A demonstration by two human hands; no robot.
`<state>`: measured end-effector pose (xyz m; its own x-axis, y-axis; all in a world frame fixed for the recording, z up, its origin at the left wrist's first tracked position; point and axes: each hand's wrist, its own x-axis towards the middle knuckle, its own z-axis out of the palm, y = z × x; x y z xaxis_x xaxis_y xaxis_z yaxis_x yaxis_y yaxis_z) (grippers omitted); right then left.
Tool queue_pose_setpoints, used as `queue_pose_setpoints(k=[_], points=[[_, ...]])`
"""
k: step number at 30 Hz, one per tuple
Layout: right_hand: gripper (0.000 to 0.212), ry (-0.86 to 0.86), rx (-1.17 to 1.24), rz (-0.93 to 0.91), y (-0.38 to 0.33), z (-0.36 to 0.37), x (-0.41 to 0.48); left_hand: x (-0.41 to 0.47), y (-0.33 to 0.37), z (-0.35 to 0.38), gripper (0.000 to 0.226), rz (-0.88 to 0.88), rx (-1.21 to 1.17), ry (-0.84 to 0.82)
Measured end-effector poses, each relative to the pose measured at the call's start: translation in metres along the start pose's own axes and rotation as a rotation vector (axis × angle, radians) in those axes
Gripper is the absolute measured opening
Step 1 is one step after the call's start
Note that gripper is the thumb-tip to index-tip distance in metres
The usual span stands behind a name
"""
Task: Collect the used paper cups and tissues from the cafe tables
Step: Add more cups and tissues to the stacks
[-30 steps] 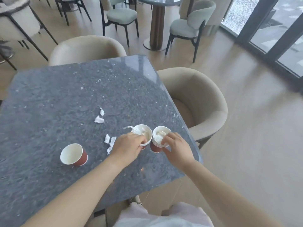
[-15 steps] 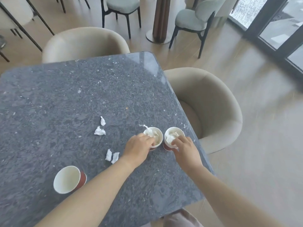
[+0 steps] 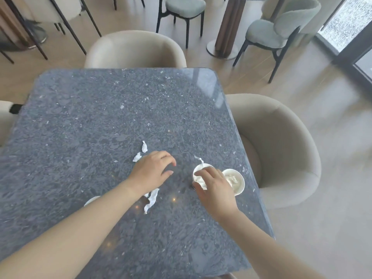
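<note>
Left hand is leaving the tissue-stuffed cup, hovering open beside tissue scraps on the tabletop; right hand is gripping that cup, second cup touching it.

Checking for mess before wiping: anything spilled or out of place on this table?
No liquid spill shows. Torn tissue scraps lie loose on the table, and a tissue strip sticks out of one cup.
</note>
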<state>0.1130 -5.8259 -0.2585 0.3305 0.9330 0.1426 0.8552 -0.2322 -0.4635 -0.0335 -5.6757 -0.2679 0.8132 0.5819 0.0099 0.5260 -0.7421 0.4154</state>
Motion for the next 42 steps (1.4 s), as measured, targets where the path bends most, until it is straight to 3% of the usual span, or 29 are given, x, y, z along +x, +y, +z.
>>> queue_pose_setpoints(k=[8,14,22,27,32,36,39,42], points=[[0.023,-0.171,0.013,-0.09,-0.043,0.048,0.052,-0.001,-0.067,-0.015,0.016,-0.142,0.053,-0.087],[0.029,-0.318,-0.067,-0.04,-0.047,0.097,0.08,0.01,-0.11,-0.007,0.023,-0.202,0.092,-0.176],[0.047,-0.472,-0.191,0.055,-0.03,0.146,0.112,0.047,-0.147,0.025,0.057,-0.228,0.103,-0.347],[0.053,-0.565,-0.218,0.097,-0.019,0.151,0.109,0.04,-0.152,0.038,0.024,-0.172,0.053,-0.312],[0.045,-0.602,-0.123,-0.03,-0.03,0.142,0.091,0.025,-0.147,0.032,0.017,-0.174,0.025,-0.335],[0.049,-0.714,-0.044,-0.19,-0.035,0.137,0.069,0.002,-0.136,0.022,0.011,-0.212,-0.109,-0.232],[0.054,-0.798,-0.039,-0.298,-0.034,0.135,0.058,-0.017,-0.128,0.013,0.019,-0.25,-0.136,-0.222],[0.042,-0.852,-0.103,-0.364,-0.037,0.138,0.054,-0.03,-0.119,0.01,0.026,-0.278,-0.133,-0.231]])
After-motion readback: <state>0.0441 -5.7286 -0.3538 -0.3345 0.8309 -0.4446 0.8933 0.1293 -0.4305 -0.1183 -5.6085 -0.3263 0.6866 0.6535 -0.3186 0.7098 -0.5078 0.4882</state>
